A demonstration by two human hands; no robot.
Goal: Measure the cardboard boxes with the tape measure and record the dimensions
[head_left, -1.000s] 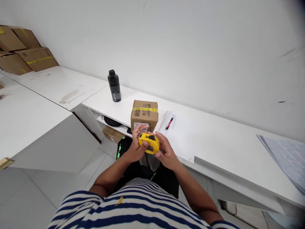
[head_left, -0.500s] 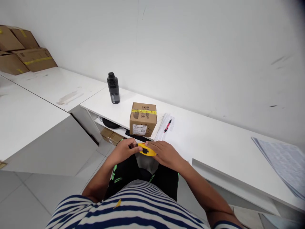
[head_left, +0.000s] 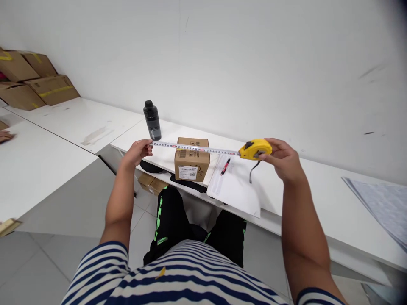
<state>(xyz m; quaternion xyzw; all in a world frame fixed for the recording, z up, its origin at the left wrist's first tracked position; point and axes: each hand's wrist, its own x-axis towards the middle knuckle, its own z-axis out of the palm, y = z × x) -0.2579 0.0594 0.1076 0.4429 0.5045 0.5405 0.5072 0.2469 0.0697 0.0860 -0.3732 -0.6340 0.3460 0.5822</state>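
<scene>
A yellow tape measure (head_left: 255, 149) is pinched in my right hand (head_left: 281, 159), its dark wrist strap dangling below. The white blade (head_left: 222, 151) is pulled out leftward in a straight line. My left hand (head_left: 139, 152) pinches the blade's free end near the black bottle. Between my hands the blade passes in front of the upper part of a small cardboard box (head_left: 191, 167), which has yellow tape and a white label. Whether the blade touches the box I cannot tell.
On the white desk (head_left: 302, 190) stand a black bottle (head_left: 151, 120) and papers (head_left: 233, 190) with a red pen (head_left: 225, 166) on them. More sheets (head_left: 378, 207) lie at the right. Cardboard boxes (head_left: 52, 90) are stacked far left, and another person's hand (head_left: 5, 136) shows at the left edge.
My hands have moved up and apart, the right hand rightward with the tape measure and the left hand leftward with the blade end. The blade is now drawn out between them.
</scene>
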